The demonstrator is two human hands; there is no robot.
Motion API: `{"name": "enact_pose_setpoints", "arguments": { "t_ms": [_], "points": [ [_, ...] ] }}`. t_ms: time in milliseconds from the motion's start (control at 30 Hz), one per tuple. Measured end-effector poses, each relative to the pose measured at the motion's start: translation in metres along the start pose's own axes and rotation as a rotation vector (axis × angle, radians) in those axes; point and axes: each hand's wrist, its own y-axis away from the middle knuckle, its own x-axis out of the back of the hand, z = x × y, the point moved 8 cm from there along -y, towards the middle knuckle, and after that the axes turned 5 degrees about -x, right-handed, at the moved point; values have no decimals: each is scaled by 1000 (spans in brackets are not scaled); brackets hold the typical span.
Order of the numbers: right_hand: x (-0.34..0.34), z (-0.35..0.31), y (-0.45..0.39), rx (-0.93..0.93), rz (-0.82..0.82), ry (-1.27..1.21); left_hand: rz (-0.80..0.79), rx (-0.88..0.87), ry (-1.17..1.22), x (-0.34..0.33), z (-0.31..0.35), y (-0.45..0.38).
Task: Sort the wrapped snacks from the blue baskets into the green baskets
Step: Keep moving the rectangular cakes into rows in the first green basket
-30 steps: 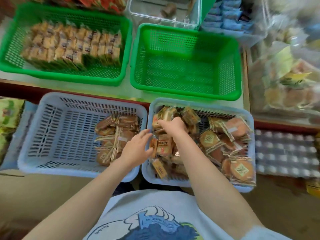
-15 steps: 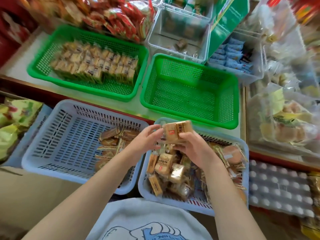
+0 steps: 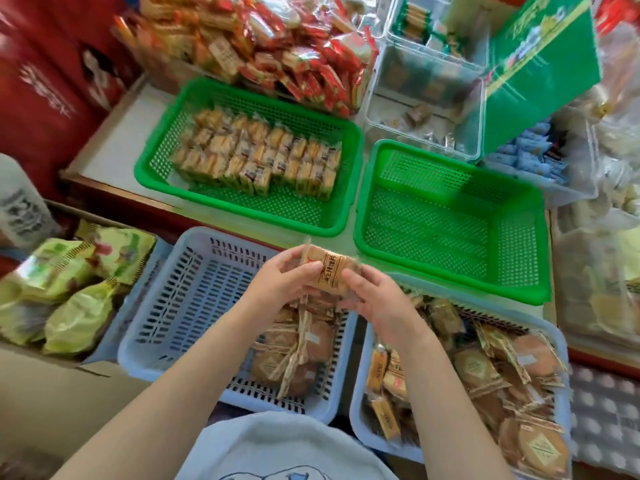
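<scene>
a small stack of wrapped snacks (image 3: 330,271), lifted half a second before from the right blue basket (image 3: 561,344), was held pinched between the left hand (image 3: 282,284) and right hand (image 3: 377,299), fingers curled round it, above the left blue basket (image 3: 166,306). the filled green basket (image 3: 152,168) and bare green basket (image 3: 519,271) were set beyond on a pale shelf (image 3: 114,147), among crowded shop goods.

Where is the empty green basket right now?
In the head view, the empty green basket sits right of centre, beside the green basket of snacks and behind the right blue basket.
</scene>
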Motion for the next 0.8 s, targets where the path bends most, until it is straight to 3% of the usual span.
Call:
{"name": "enact_pose_setpoints", "arguments": {
  "t_ms": [67,167,300,367,433,500,600,800],
  "points": [
    [-26,-6,-24,8,-4,34,-9,24,-25,30,13,-11],
    [-49,-29,-62,23,161,147,43,65,-269,89,31,-40],
    [-53,-69,-119,16,495,278,213,-191,-1087,163,76,-79],
    [-60,-84,-154,-15,569,376,93,-248,-1524,174,74,-94],
    [-69,-88,-188,-116,603,539,-53,-200,-1731,183,57,-102],
    [-78,-81,-216,-235,603,598,-111,-202,-1762,189,47,-104],
    [-89,-71,-250,-322,610,532,-73,-256,-1712,190,47,-105],
    [-90,-48,-273,-275,720,73,-23,-267,-1657,188,46,-110]
  ]
}}
